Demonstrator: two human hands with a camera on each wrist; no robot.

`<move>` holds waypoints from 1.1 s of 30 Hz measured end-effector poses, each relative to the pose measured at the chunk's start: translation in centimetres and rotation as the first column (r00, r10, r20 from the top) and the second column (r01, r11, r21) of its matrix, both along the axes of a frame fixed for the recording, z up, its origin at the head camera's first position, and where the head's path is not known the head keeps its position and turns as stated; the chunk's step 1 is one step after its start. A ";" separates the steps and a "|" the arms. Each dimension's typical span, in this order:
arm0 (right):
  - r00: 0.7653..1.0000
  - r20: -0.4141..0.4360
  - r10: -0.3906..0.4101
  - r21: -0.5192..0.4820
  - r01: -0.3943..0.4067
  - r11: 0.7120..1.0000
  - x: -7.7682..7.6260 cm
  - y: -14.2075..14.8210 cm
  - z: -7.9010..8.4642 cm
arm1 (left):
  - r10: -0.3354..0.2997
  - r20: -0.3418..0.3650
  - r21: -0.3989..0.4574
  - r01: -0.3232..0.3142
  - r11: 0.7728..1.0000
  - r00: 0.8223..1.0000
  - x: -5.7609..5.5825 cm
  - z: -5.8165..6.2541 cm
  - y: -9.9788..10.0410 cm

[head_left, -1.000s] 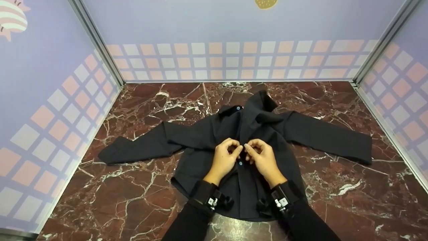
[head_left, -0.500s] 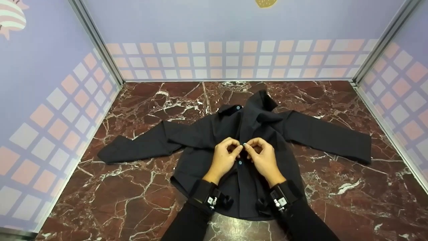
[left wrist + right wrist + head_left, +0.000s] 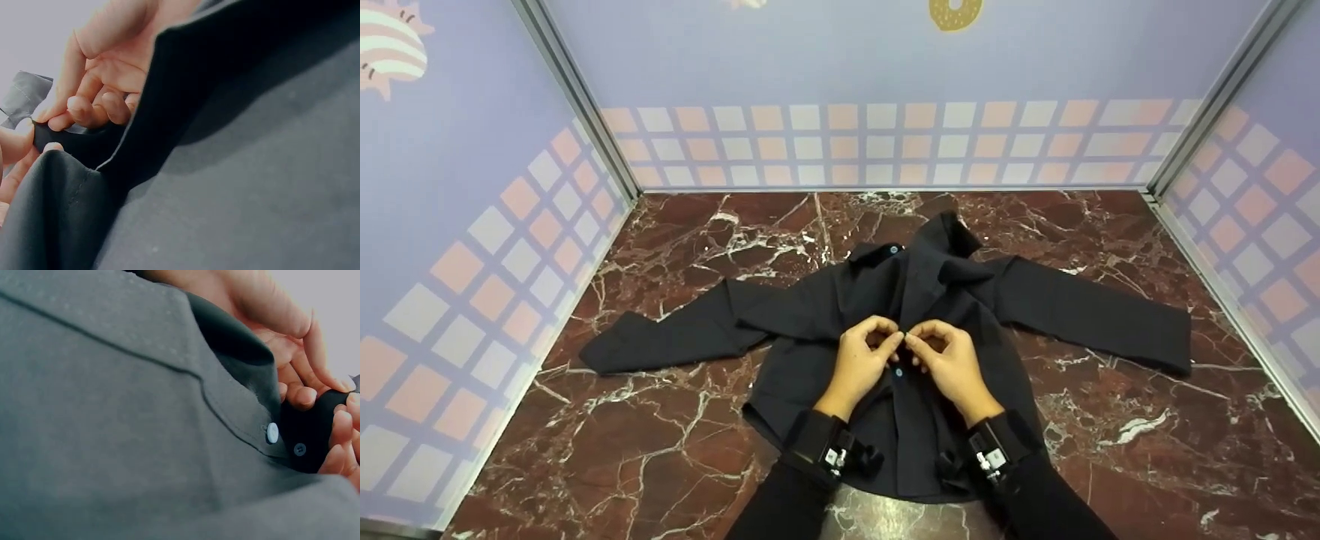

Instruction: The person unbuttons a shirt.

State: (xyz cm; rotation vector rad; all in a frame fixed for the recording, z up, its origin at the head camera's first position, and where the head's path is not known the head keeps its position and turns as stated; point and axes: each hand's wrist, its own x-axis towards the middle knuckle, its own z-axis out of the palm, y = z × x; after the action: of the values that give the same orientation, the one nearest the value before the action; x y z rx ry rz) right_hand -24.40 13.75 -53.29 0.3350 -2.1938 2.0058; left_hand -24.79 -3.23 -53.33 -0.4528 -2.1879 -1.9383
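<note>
A dark button-up shirt lies front up on the table, sleeves spread to both sides. My left hand and right hand meet at its front placket, thumbs and index fingers pinching the cloth with tips almost together. A small blue button shows just below them, and a collar button farther up. In the right wrist view, a pale button sits on the placket edge, and another button beside it on the darker fold. What lies between the fingertips is mostly hidden.
The table has a dark red marbled top. Lilac panels with pink and white squares stand at the back, left and right. The right sleeve lies flat; the left sleeve is bent.
The head view has tilted up slightly, so everything sits a little lower. Both hands stay at the same spot on the placket, with the thumb tips shifting slightly closer together.
</note>
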 end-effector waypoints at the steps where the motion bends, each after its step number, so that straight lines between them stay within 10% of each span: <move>1: 1.000 -0.002 -0.005 -0.003 0.005 1.000 0.0 0.0 0.0 | -0.008 0.007 0.009 0.008 1.000 1.000 0.0 0.0 0.0; 19: 0.962 -0.238 -0.137 0.110 0.167 0.980 0.2 -0.5 -0.2 | -0.045 0.000 -0.014 0.045 0.999 0.999 0.1 0.2 0.4; 33: 0.943 -0.298 -0.145 0.151 0.196 0.969 2.2 -1.5 3.3 | 0.013 -0.060 0.024 -0.011 1.000 0.998 -0.1 0.1 0.5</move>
State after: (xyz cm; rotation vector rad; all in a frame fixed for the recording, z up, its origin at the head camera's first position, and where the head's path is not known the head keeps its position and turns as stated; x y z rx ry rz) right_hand -22.22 12.30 -49.96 0.4108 -2.1408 1.5654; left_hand -24.94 -2.73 -53.23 -0.4866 -2.1240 -1.9163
